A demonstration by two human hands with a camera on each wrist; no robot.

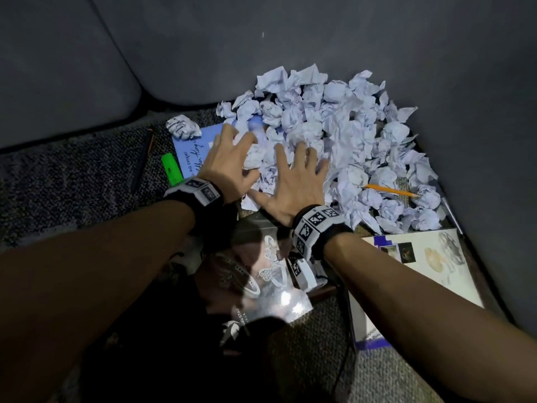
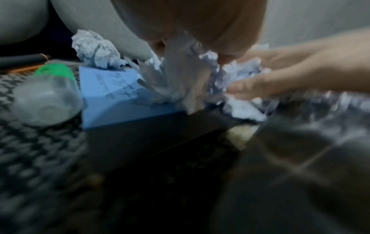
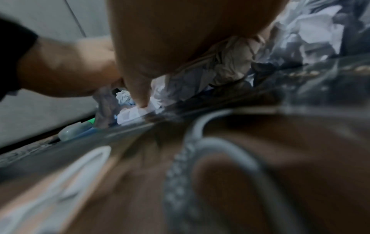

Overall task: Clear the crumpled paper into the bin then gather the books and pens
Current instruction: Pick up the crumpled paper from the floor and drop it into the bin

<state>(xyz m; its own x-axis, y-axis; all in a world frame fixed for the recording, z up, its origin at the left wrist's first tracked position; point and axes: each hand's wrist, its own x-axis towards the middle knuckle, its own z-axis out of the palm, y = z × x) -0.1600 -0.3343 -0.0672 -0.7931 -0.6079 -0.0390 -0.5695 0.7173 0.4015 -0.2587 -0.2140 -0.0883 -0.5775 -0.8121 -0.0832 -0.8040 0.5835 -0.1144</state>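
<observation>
Crumpled paper [image 1: 334, 141] lies in a big heap on the carpet [image 1: 72, 181], in the corner against the grey sofa [image 1: 319, 39]; one stray paper ball [image 1: 183, 127] sits apart on the blue book [image 1: 193, 146] at the heap's left edge. Judged: paper is very light, soft, springy, and loose balls will roll and spill off an armful, so scoop from both flanks and squeeze inward, low at the base, not from the top. No bin in view.

Left hand [image 1: 225, 162]: fingers spread wide and slightly hooked, palm down on the near-left of the heap, one paper wad against the thumb side; touching, not clearly clamped. Right hand [image 1: 293, 180]: fingers splayed flat, pressing down on the heap just beside the left hand; holding nothing. Wrist views are blurred, they only confirm fingers in the paper.

Pens and books for later: orange pencil [image 1: 390, 191] half buried at the heap's right, green highlighter [image 1: 171, 169] beside the blue book, dark pen [image 1: 143, 161] further left, a glossy dark book [image 1: 270, 274] under the wrists, a white book [image 1: 421, 269] under the right forearm. Books are stiff and flat; take them by an edge.
</observation>
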